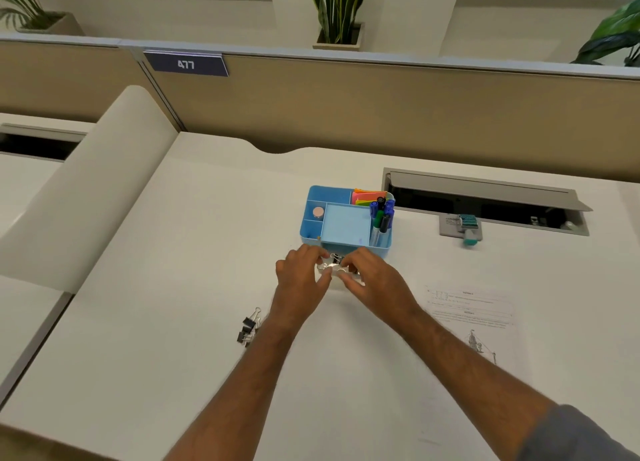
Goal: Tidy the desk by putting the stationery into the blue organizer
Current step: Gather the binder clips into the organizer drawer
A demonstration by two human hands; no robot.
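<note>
The blue organizer point(311, 225) sits mid-desk, markers point(382, 214) and sticky notes point(367, 195) in its right compartments. Just before its front wall, the left hand point(301, 273) and right hand point(372, 277) together pinch a small shiny clip cluster point(332, 265). Binder clips point(249, 327) lie left of the left forearm; a printed sheet point(474, 318) lies right. Bare white desk point(156, 322) spreads leftward.

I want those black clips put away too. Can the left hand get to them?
Probably yes. The binder clips lie in the open on the desk just beside the left forearm, nothing covering them. But the left hand is busy pinching a shiny item first.
</note>
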